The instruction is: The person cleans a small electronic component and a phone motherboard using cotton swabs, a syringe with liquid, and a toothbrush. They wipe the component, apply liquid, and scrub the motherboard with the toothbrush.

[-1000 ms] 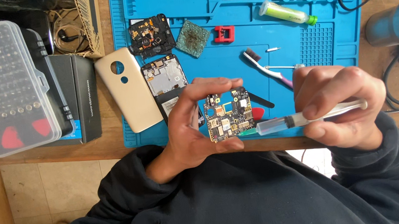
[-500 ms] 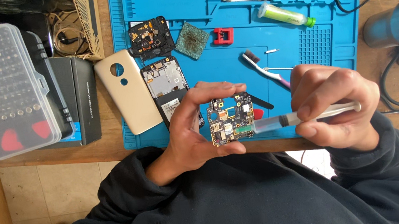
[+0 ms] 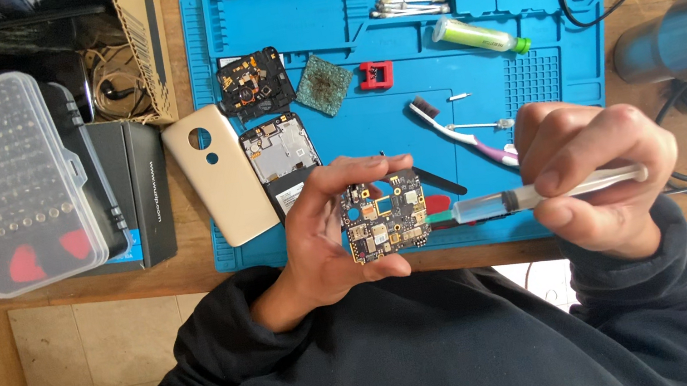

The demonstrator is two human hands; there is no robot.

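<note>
Both hands work above the blue mat point(image 3: 464, 27): my left hand point(image 3: 324, 242) fingers pinch the circuit board point(image 3: 386, 218), my right hand point(image 3: 588, 172) grips the syringe point(image 3: 545, 191), whose green tip has crept in to touch the board's edge, ready to dispense.

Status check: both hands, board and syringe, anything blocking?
Left hand grips circuit board. Right hand holds syringe, tip at board's right edge. Nothing between them.

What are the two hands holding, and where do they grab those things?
The left hand pinches a phone circuit board by its edges. The right hand grips a syringe around its barrel.
</note>
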